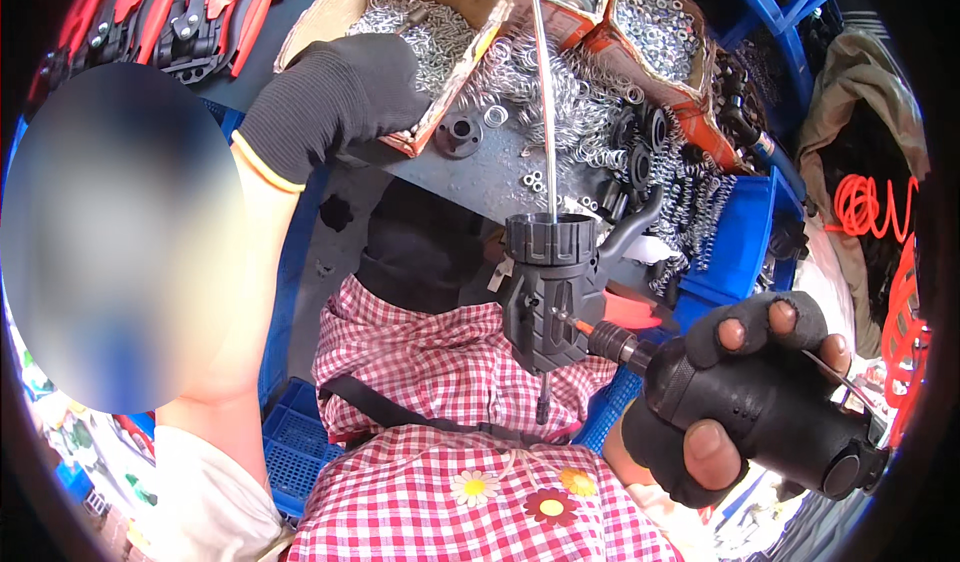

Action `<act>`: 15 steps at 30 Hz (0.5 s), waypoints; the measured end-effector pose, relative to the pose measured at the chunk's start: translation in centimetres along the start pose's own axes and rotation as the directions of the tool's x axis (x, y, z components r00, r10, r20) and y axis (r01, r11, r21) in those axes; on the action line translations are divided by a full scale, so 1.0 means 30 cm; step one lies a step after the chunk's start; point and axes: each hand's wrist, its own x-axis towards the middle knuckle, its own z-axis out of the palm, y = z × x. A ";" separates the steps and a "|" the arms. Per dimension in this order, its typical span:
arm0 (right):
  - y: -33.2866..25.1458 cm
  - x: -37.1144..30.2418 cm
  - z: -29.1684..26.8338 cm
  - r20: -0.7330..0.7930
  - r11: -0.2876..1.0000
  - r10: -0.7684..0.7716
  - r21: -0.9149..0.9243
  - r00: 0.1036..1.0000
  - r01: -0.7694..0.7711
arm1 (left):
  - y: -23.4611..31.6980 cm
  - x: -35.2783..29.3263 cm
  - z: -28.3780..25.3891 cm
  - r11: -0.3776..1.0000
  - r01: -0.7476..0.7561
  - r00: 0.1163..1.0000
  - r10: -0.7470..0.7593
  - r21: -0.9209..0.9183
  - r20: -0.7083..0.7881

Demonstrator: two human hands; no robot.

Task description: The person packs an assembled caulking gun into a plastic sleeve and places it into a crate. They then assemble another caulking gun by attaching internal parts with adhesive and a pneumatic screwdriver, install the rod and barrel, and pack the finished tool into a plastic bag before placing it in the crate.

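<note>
Cylindrical driver [770, 407] pointing to ten o'clock, right hand [752, 324] curling round it, left hand [378, 84] reaching into wire springs [445, 44], grip I cannot tell, ridged body [545, 297] running twelve-to-six.

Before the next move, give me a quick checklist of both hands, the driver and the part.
1. Right hand gripping black power driver: ok.
2. Driver bit pointing at black housing: ok.
3. Bit fully seated: cannot tell, too small.
4. Metal rod entering housing's top collar: ok, apparently.
5. Left hand out of cardboard box: not ok, reaching inside.
6. Left fingertips holding something: cannot tell, hidden.
</note>
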 end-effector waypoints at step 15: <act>-0.044 -0.005 -0.017 -0.298 0.990 -0.136 -0.071 0.945 0.120 | 0.327 -0.346 0.113 -0.341 0.047 0.987 -0.126 -0.939 0.095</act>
